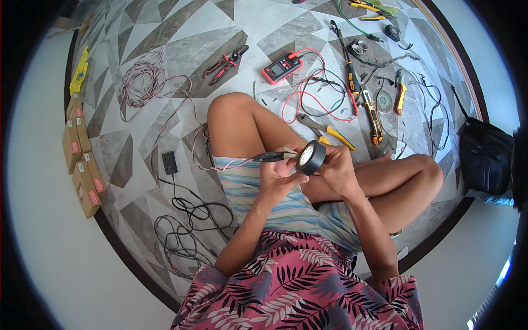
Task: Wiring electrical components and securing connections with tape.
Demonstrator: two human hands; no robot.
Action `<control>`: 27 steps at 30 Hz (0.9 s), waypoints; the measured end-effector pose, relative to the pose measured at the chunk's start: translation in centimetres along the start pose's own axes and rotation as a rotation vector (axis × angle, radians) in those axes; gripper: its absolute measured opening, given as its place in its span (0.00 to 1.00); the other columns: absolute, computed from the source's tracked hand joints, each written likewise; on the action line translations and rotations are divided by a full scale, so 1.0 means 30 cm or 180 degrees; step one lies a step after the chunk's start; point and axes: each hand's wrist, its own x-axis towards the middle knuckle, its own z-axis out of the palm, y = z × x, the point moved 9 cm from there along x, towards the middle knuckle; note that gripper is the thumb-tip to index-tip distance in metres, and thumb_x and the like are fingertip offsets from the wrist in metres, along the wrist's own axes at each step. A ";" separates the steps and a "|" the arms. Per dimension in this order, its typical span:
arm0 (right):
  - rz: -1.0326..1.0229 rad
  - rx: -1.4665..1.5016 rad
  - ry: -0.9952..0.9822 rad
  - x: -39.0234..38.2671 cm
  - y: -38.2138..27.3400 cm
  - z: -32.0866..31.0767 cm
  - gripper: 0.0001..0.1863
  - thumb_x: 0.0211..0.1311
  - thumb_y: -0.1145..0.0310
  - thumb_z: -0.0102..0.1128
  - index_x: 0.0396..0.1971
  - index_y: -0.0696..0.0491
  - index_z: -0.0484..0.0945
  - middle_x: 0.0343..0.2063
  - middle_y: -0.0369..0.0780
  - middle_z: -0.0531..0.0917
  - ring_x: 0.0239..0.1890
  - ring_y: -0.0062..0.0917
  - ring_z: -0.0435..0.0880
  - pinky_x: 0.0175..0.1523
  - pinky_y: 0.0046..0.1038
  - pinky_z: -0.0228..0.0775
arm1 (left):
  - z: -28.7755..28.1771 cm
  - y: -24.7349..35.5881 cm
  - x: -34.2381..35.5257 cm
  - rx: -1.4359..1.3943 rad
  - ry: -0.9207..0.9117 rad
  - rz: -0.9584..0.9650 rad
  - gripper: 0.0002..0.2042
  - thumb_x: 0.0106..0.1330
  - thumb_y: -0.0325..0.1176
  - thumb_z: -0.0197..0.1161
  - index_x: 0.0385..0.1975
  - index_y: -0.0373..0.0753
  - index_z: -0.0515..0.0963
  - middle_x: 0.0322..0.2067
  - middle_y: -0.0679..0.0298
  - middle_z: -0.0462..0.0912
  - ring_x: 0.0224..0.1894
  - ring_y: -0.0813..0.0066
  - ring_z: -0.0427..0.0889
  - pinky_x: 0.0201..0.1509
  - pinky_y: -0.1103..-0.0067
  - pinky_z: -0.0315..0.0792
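Here in the head view, the left hand (pixel 274 175) is pinching a black-wrapped cable (pixel 267 157) over the lap, fingers curled around it, and the right hand's (pixel 339 169) fingers are grasping a black tape roll (pixel 315 160) just beside it; ahead, a red-and-black multimeter (pixel 282 68) is lying on the floor (pixel 192 34).

A roll of black tape (pixel 317 160), pale inside, is held tilted on edge near the right end of a black-covered cable (pixel 268 157); pinkish wires (pixel 235 164) trail from its left.
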 end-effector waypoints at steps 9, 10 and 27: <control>0.0227 0.0096 -0.0194 0.002 0.017 0.008 0.08 0.56 0.85 0.63 0.36 0.63 0.84 0.33 0.37 0.87 0.34 0.14 0.82 0.42 0.20 0.76 | 0.017 -0.047 0.020 -0.0456 0.0057 -0.0554 0.41 0.50 0.36 0.82 0.63 0.28 0.66 0.54 0.61 0.74 0.55 0.74 0.75 0.62 0.76 0.69; 0.0237 0.0106 -0.0327 0.002 0.020 0.018 0.11 0.56 0.86 0.63 0.39 0.63 0.84 0.35 0.38 0.87 0.37 0.16 0.83 0.45 0.21 0.78 | 0.028 -0.046 0.030 -0.0310 -0.0157 -0.0624 0.40 0.52 0.37 0.81 0.62 0.28 0.67 0.53 0.62 0.74 0.53 0.76 0.75 0.59 0.77 0.69; 0.0432 0.0219 0.0050 -0.025 0.046 -0.024 0.06 0.59 0.81 0.68 0.36 0.66 0.84 0.34 0.42 0.87 0.34 0.19 0.84 0.43 0.21 0.78 | -0.017 -0.051 0.064 0.0368 0.1318 -0.0594 0.30 0.60 0.37 0.75 0.57 0.35 0.65 0.46 0.64 0.74 0.49 0.79 0.74 0.53 0.78 0.72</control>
